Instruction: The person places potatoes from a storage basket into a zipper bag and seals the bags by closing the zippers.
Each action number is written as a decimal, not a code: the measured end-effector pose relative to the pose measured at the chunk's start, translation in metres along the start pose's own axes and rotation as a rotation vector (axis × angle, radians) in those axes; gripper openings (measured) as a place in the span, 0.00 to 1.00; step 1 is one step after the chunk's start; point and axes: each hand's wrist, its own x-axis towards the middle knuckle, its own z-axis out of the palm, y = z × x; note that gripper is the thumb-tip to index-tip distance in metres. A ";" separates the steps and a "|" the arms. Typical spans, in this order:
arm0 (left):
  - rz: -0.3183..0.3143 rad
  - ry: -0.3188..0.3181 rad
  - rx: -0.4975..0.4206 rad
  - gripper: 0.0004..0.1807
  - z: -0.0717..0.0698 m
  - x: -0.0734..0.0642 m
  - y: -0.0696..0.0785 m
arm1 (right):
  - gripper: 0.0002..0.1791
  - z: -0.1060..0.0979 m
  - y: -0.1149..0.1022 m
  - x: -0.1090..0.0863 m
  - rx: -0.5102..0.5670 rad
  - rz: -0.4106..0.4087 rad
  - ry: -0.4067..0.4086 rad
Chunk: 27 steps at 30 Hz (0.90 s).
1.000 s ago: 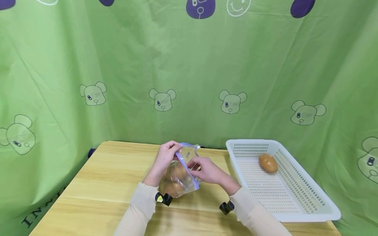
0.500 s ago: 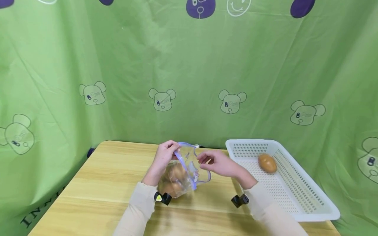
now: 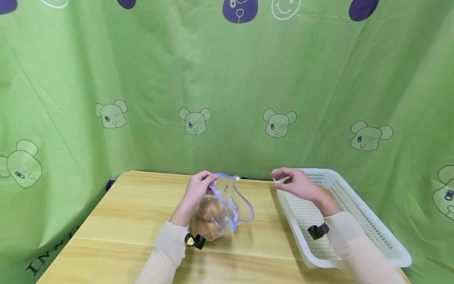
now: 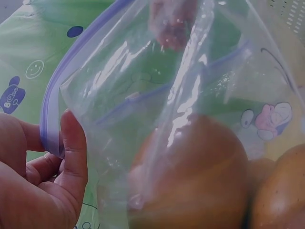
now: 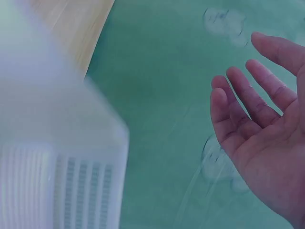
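1. Clear plastic makes up the one bag (image 3: 232, 225) I have, standing on the wooden tabletop (image 3: 134, 225) near the middle, its mouth gaping toward my right.
2. Of my two hands, the left hand (image 3: 196, 189) grasps the bag's purple zip edge (image 4: 51, 88), pinching it between thumb and fingers.
3. The right hand (image 3: 296, 183) is released, fingers loosely bent with nothing in them; from the head it appears over the basket's far left corner, and from the right wrist its fingers show apart from the rim.
4. I count at least two brown eggs (image 4: 190, 171) in the bag; a further brown patch shows between them through the film, and I cannot tell whether it is a third.
5. One white perforated basket (image 3: 399, 258) sits on my right, with one lone egg (image 3: 325, 190) showing toward its far end, mostly hidden by my right wrist.
6. Two black wrist cameras (image 3: 318, 230) show, one at each pale cuff.
7. As for edges, the basket reaches the tabletop's right side, while the bag stands well in from the left one.
8. A strip of bare wood runs between bag and basket, and a wider stretch lies left of my left hand.
9. One green cloth (image 3: 230, 67) hangs just beyond the far edge.
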 end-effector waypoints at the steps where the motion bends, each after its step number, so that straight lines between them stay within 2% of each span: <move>1: -0.002 0.003 0.003 0.11 0.000 0.000 0.000 | 0.20 -0.005 0.005 -0.002 0.011 0.029 0.001; 5: 0.001 0.007 0.015 0.11 0.000 -0.001 0.000 | 0.25 -0.021 0.027 -0.007 0.003 0.100 0.018; 16: 0.011 -0.008 0.040 0.11 -0.002 0.000 -0.003 | 0.32 -0.049 0.093 -0.023 -0.152 0.162 0.084; 27: 0.018 -0.009 0.036 0.10 -0.003 -0.002 -0.002 | 0.36 -0.063 0.133 -0.035 -0.270 0.228 0.123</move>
